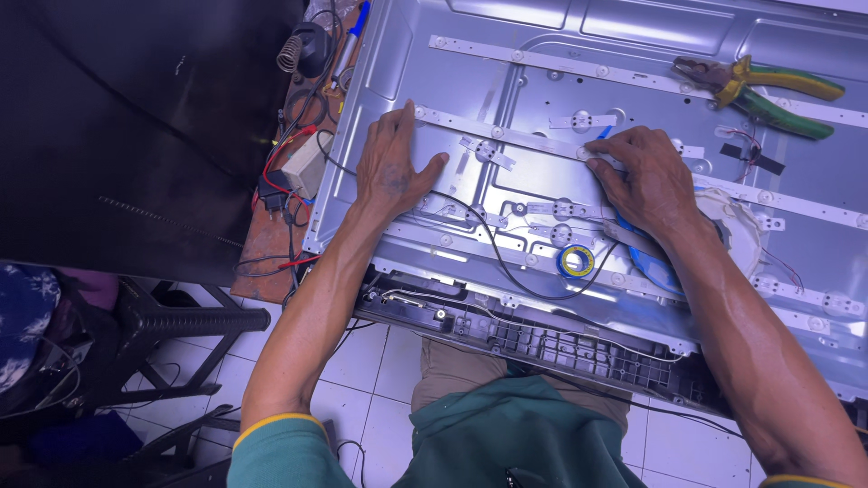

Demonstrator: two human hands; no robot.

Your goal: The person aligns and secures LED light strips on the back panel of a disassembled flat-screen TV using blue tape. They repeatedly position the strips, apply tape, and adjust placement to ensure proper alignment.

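Long white LED strip (506,136) lies across grey sheet-metal panel (633,54), left hand (391,167) spread flat at its 9 o'clock end, right hand (644,176) fingers together pressing its middle; green-yellow pliers (768,90) at 2 o'clock; strip looks seated, unconfirmed.

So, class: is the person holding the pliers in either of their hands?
No: the pliers lie alone on the metal panel, while the left hand and right hand press flat on a light strip.
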